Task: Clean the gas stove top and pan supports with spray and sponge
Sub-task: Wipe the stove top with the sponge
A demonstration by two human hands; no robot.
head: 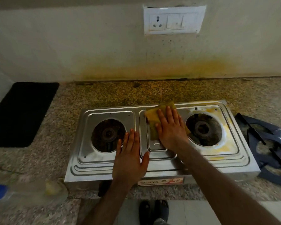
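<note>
Right hand (170, 127) flat, fingers spread, pressing a yellow sponge (154, 116) onto the stove (154, 166) top's middle panel, between the two burner holes. Left hand (130, 156) open, palm down on the steel just right of the left burner (108, 135), gripping nothing. Yellow stains around the right burner (203, 129). Dark pan supports (269, 148) off the stove, lying on the counter (39, 158) to its right.

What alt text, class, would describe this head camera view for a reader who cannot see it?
A right hand presses a yellow sponge flat on the middle of a steel two-burner stove top while the left hand rests flat on it. Dark pan supports lie on the counter to the right; yellow stains ring the right burner.
</note>
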